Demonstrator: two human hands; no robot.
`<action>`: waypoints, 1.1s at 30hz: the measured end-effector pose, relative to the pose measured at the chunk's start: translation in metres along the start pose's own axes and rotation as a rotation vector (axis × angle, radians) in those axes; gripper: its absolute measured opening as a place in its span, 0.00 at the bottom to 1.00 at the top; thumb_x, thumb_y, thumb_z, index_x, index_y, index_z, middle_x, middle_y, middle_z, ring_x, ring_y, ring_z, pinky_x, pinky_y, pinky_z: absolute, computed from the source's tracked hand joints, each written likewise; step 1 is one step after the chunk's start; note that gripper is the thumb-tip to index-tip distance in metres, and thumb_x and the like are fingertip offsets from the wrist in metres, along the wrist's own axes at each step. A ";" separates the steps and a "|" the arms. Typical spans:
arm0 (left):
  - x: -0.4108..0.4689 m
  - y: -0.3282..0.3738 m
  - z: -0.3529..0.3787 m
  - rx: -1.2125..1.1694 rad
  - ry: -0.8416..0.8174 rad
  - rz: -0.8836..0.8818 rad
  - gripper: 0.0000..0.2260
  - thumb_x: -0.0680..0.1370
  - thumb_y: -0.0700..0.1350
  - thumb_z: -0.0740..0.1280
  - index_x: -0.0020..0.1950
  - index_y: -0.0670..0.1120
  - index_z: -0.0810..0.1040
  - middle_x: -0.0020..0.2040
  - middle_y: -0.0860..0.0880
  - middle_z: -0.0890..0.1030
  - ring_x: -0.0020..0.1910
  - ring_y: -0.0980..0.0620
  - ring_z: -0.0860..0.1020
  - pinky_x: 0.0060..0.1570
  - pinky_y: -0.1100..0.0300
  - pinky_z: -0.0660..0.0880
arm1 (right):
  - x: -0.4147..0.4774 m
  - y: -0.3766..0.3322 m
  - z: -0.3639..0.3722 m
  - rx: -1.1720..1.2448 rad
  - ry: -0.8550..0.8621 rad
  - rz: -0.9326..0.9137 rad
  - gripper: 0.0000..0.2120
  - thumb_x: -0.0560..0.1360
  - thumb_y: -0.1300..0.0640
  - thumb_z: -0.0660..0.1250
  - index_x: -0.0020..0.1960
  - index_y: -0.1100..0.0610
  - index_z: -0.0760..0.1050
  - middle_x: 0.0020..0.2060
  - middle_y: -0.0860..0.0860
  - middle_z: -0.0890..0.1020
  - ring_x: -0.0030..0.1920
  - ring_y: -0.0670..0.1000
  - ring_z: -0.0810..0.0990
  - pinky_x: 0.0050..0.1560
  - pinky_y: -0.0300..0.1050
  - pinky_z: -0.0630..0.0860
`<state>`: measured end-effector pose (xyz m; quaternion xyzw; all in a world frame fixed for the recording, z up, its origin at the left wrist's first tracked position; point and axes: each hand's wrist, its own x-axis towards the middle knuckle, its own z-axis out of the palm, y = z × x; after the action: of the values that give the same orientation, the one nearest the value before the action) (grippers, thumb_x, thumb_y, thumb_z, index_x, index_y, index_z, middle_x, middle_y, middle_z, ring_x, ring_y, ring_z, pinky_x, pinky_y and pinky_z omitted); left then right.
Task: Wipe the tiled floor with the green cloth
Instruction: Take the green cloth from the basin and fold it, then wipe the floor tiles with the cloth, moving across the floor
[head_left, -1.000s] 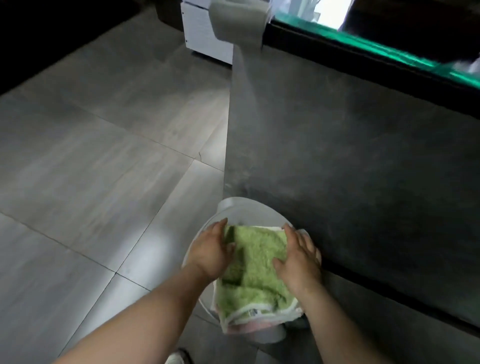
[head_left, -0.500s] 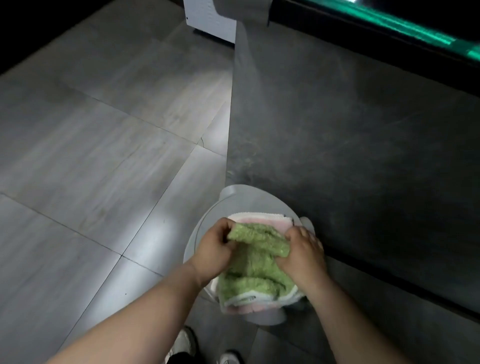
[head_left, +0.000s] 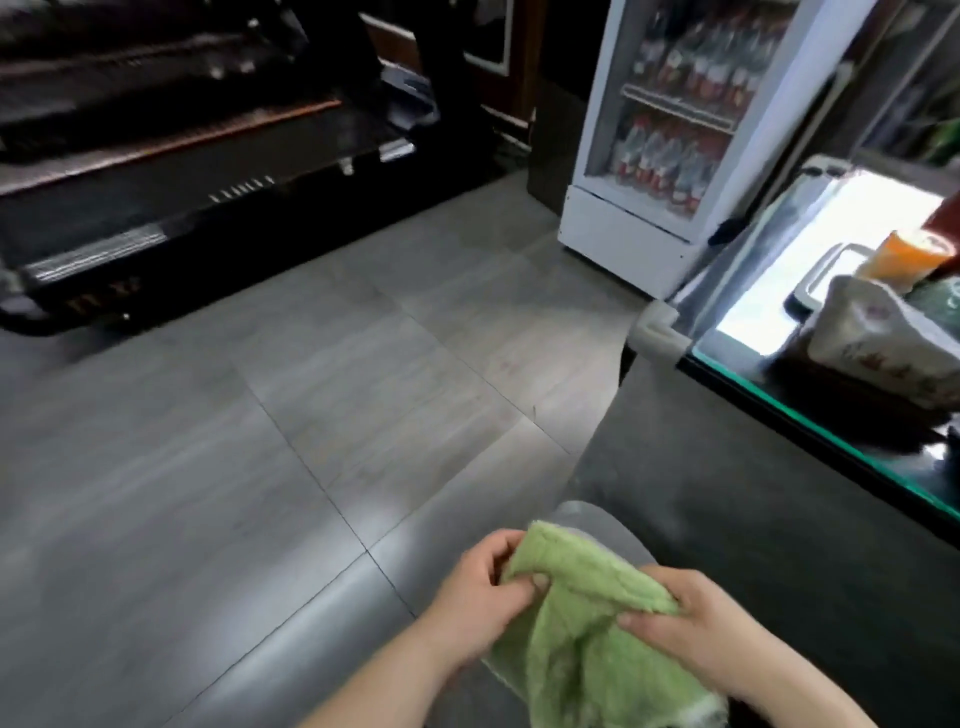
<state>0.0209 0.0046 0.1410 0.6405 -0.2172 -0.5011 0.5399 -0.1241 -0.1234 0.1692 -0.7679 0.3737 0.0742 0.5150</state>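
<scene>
Both hands are up in front of the person, with the green cloth (head_left: 582, 644) bunched between them. The left hand (head_left: 475, 590) has its grip clenched on the cloth's upper left edge, fingers curled in and thumb pressing the fabric. The right hand (head_left: 691, 634) pinches the upper right edge, its grip closed on a fold. The cloth sags between the two hands and hangs down past the bottom of the view, so its lower end cannot be seen. Just behind it shows the rim of a pale round object (head_left: 605, 522), partly hidden by the cloth.

The grey tiled floor (head_left: 260, 467) spreads out to the left and ahead, with light glinting off it near the left hand. To the right stands a dark-sided table (head_left: 737, 483) with a glass top, carrying an orange cup (head_left: 906, 254) and a white printed bag (head_left: 883, 343). Beyond it stands a white fridge (head_left: 623, 234) stocked with bottles. A dark, blurred machine (head_left: 182, 156) sits at the far left.
</scene>
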 end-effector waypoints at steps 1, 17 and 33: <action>-0.012 0.006 -0.010 -0.003 0.023 0.010 0.12 0.62 0.47 0.68 0.44 0.54 0.75 0.36 0.59 0.81 0.39 0.65 0.78 0.47 0.68 0.73 | 0.000 -0.017 0.002 0.001 -0.031 -0.029 0.23 0.69 0.64 0.70 0.26 0.37 0.78 0.22 0.38 0.77 0.28 0.34 0.72 0.37 0.34 0.69; -0.258 -0.039 -0.240 -0.288 1.113 0.094 0.14 0.55 0.56 0.70 0.33 0.50 0.73 0.25 0.56 0.77 0.27 0.65 0.73 0.33 0.70 0.69 | 0.019 -0.277 0.282 -0.247 -0.745 -0.315 0.02 0.60 0.57 0.69 0.29 0.52 0.80 0.26 0.44 0.81 0.28 0.37 0.77 0.35 0.31 0.74; -0.437 -0.147 -0.427 -0.638 1.239 0.059 0.21 0.55 0.47 0.75 0.46 0.50 0.76 0.40 0.52 0.82 0.36 0.57 0.81 0.39 0.63 0.78 | -0.011 -0.380 0.586 -0.417 -1.120 -0.338 0.06 0.70 0.61 0.69 0.39 0.50 0.78 0.27 0.41 0.83 0.32 0.38 0.81 0.35 0.31 0.75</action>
<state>0.1800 0.6125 0.1488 0.6125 0.2714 -0.0678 0.7393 0.2743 0.4505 0.1855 -0.7454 -0.1025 0.4547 0.4766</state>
